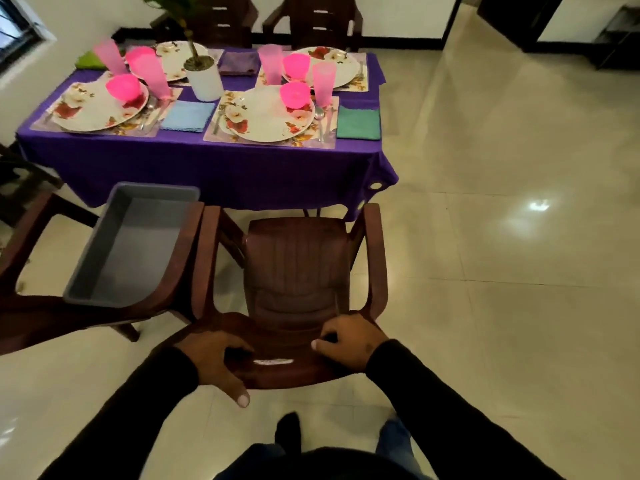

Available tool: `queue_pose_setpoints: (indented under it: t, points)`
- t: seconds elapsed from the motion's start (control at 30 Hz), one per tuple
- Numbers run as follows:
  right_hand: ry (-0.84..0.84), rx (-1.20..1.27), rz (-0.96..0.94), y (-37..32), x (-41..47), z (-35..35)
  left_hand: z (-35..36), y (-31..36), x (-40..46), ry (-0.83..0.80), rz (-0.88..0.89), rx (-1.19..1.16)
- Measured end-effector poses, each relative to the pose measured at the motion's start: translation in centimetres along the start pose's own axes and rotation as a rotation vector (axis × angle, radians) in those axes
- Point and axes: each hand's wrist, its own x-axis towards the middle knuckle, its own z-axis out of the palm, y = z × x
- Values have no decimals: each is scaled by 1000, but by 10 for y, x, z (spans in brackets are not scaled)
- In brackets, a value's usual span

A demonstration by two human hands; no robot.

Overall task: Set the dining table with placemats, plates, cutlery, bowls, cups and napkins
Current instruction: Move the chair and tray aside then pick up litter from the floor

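The table under a purple cloth (214, 168) carries several place settings. Each has a floral placemat, a floral plate (266, 117), a pink bowl (295, 94), a pink cup (323, 83), cutlery (320, 121) and a folded napkin (358, 123). I stand behind a brown plastic chair (298, 268) in front of the table. My left hand (214, 362) grips the top of its backrest, thumb hanging over the near edge. My right hand (349, 341) grips the same rail further right.
A grey empty tub (114, 268) rests on the arms of a second brown chair (31, 320) at the left. A white pot with a plant (205, 81) stands mid-table. Two more chairs stand behind the table. Open tiled floor (502, 254) lies to the right.
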Motion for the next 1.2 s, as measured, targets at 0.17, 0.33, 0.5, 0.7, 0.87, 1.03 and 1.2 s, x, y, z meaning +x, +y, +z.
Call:
queue_pose_setpoints:
  t: [0.17,0.33,0.5,0.7,0.87,1.03,1.2]
  points:
    - [98,26,-185,48,-25,-37,-5,107,57,408,132,-400]
    - [309,104,-163,126,-47,-109,-8,260,138,751,282,-551]
    - [414,194,-34,215,-77,-174,-15,367,186,746,326,-746]
    - [539,370,95,304,-78,-241,-27,422,225,568,276,-819]
    - [501,435,69,342,-49,-294,-55,448,264,526,263,-813]
    - [432,412,30,394,-5,-377,-113,495,333,535,266,-866]
    - [501,394,60,448,54,-501,-227,552,425,647,257,-1009]
